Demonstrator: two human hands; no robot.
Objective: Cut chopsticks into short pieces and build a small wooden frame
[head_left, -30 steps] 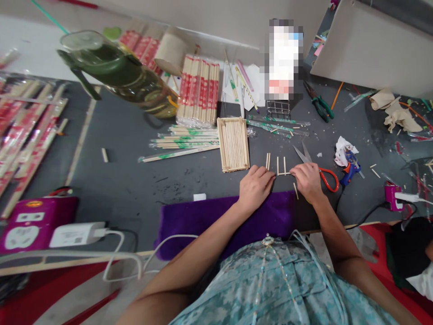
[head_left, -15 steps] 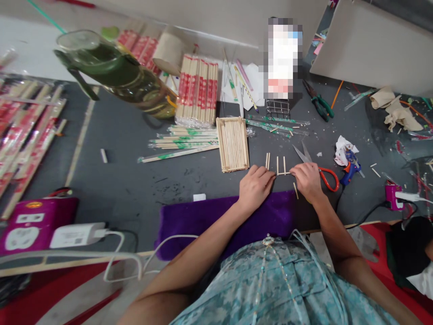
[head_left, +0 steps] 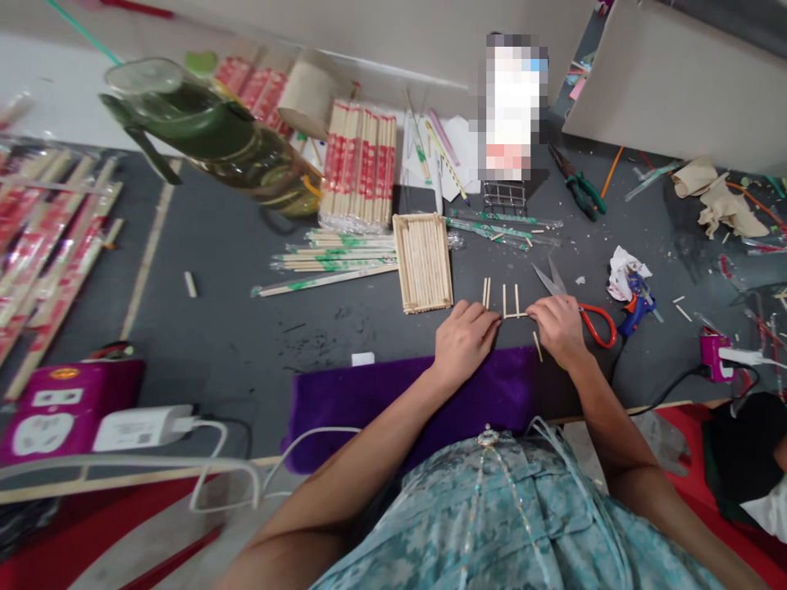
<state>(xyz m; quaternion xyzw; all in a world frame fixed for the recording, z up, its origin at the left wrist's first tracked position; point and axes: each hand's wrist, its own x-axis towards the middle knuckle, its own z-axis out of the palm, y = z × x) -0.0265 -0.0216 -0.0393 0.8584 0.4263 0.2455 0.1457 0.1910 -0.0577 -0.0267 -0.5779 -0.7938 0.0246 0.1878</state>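
On the grey table lie short wooden sticks: a pair side by side, and a small piece of upright sticks joined to a cross stick. My right hand pinches the right end of the cross stick. My left hand is closed, fingers bent down beside the paired sticks, its tips close to the cross stick's left end; what they hold, if anything, is hidden. A loose stick lies below the right hand. Left of the sticks sits a shallow tray made of sticks.
Orange-handled scissors lie right of my right hand, then a blue glue gun. Behind are pliers, a phone on a wire stand, and wrapped chopsticks. A green-topped jug stands left; purple cloth is under my forearm.
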